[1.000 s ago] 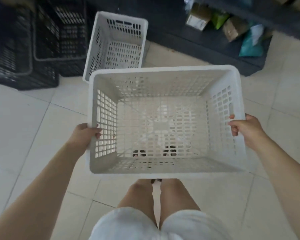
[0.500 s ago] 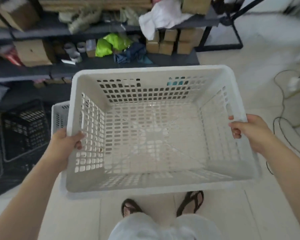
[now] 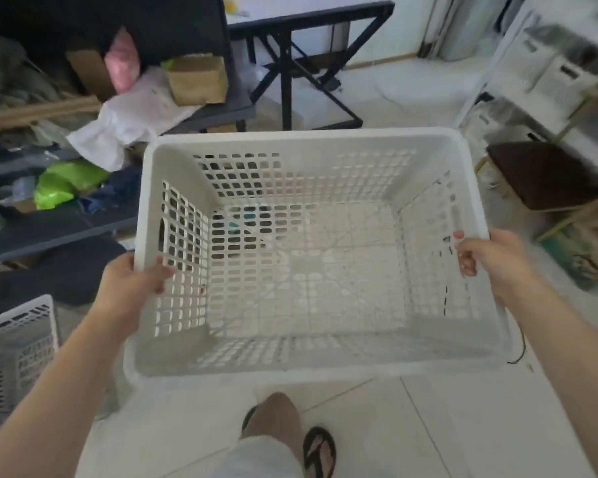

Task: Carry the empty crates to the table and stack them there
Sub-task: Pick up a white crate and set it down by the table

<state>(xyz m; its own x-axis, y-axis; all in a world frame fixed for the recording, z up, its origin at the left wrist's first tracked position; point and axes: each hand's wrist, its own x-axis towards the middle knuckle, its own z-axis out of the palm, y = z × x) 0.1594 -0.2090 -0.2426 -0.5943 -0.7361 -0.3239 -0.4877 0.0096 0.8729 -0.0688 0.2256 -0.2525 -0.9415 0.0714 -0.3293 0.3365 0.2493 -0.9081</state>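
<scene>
Both hands hold the empty white crate (image 3: pixel 304 136) by its side rims, in the air above the tiled floor (image 3: pixel 394 426).
The left hand (image 3: pixel 126 288) grips the left rim, its thumb (image 3: pixel 159 273) curled over onto the inner wall; its other fingers are hidden outside the crate. The right hand (image 3: pixel 491 262) grips the right rim with its fingertips (image 3: pixel 466 262) hooked inside; the rest of them cannot be seen. The crate is level, open side up, between the two hands and in front of the body, above a sandalled foot (image 3: pixel 320 450). A second white crate (image 3: pixel 11 339) stands on the floor at lower left, apart from the left arm. The black-framed table (image 3: pixel 308 16) is well ahead at top centre, and a cluttered shelf (image 3: pixel 49 232) is at left.
</scene>
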